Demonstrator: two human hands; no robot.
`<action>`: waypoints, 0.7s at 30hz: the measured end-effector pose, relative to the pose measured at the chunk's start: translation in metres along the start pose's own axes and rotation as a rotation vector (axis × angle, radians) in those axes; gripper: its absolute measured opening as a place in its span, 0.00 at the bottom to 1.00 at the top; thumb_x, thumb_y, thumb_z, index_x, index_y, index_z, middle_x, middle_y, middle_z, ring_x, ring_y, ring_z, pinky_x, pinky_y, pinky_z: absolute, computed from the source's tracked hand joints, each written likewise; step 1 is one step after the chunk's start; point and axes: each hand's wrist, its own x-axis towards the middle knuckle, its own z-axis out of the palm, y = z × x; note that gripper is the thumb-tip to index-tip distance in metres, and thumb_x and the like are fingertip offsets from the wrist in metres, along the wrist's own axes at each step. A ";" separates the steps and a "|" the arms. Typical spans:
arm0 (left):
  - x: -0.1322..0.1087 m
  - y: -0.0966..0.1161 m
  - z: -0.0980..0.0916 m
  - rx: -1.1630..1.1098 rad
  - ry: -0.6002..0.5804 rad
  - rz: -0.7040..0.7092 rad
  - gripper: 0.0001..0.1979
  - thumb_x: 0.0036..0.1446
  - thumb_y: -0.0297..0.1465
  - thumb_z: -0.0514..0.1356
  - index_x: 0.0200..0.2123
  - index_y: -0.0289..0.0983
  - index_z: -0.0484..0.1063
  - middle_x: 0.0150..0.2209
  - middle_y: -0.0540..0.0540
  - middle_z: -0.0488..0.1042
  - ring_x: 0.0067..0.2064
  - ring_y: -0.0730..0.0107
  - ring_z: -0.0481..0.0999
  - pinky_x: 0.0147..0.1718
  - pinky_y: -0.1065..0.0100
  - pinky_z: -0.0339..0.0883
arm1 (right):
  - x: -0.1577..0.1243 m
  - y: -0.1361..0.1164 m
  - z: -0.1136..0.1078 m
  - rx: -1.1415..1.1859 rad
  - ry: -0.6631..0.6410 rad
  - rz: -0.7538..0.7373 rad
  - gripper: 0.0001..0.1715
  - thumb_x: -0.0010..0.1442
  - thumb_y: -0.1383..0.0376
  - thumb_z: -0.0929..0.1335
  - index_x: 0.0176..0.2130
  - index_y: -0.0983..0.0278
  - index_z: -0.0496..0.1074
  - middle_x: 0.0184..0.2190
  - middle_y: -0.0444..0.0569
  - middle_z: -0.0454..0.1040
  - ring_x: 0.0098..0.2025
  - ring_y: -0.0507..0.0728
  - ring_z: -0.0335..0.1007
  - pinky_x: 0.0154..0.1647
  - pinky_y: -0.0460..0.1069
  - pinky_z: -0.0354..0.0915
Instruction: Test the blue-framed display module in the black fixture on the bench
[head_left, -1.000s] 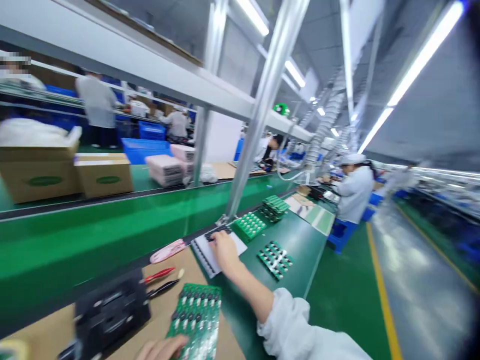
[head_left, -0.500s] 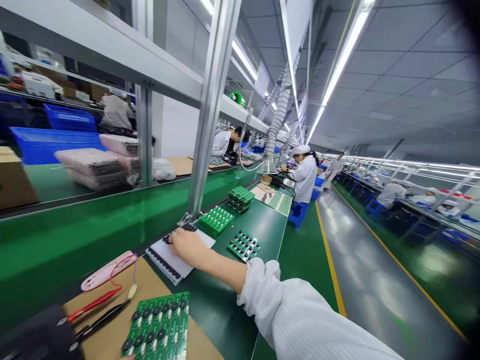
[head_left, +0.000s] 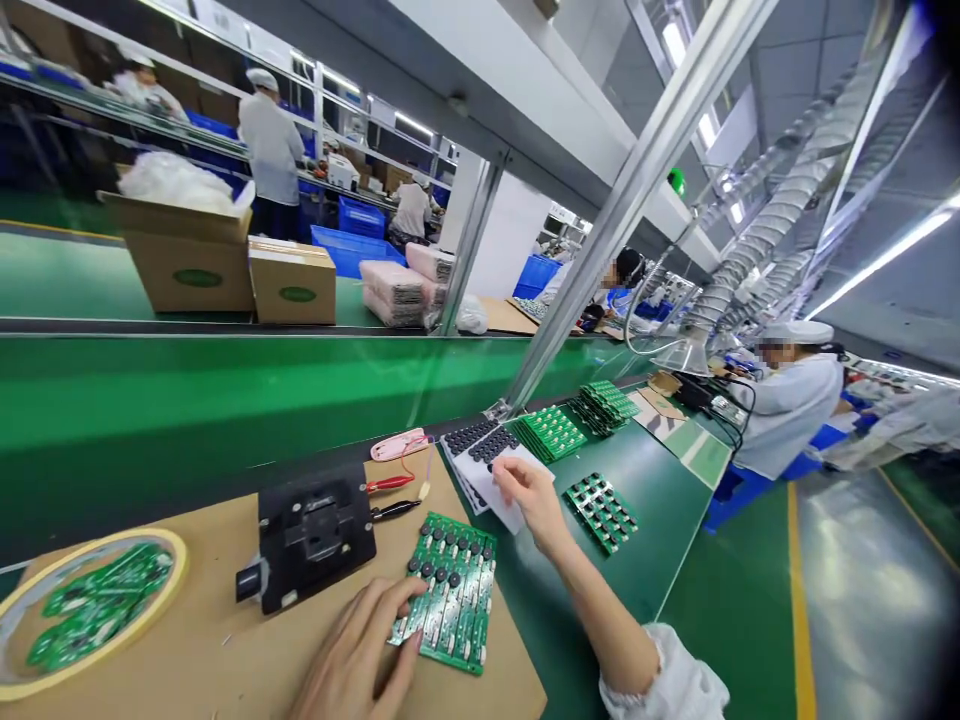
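My left hand (head_left: pixel 360 645) rests on the brown board and grips the left edge of a green circuit board panel (head_left: pixel 457 610). Rows of black round buzzers (head_left: pixel 442 542) fill the panel's upper part; white components show lower down. My right hand (head_left: pixel 531 500) is pinched over a white sheet (head_left: pixel 480 470), with a small black buzzer (head_left: pixel 492 467) at its fingertips. Several more buzzers (head_left: pixel 469 436) lie in rows on sheets behind that hand. Right of it, another populated panel (head_left: pixel 602 512) lies on the green bench.
Stacked green panels (head_left: pixel 551 432) stand behind my right hand. A black fixture (head_left: pixel 319 540) with red and black clips (head_left: pixel 394 508) sits left of my panel. A tape roll (head_left: pixel 176 575) encircles loose small boards. A metal post (head_left: pixel 577 290) rises behind; a co-worker (head_left: pixel 795 400) sits to the right.
My view has turned left, bringing the fixture, tape roll and my left hand into sight. My right hand has lifted back from the buzzer rows, a buzzer now showing at its fingertips.
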 end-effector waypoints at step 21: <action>-0.005 0.026 -0.086 0.287 0.295 0.069 0.10 0.63 0.24 0.54 0.46 0.43 0.66 0.37 0.49 0.77 0.39 0.66 0.76 0.40 0.64 0.70 | -0.120 0.053 -0.026 -0.368 0.375 0.082 0.31 0.50 0.39 0.71 0.37 0.62 0.78 0.35 0.52 0.79 0.31 0.62 0.74 0.30 0.52 0.70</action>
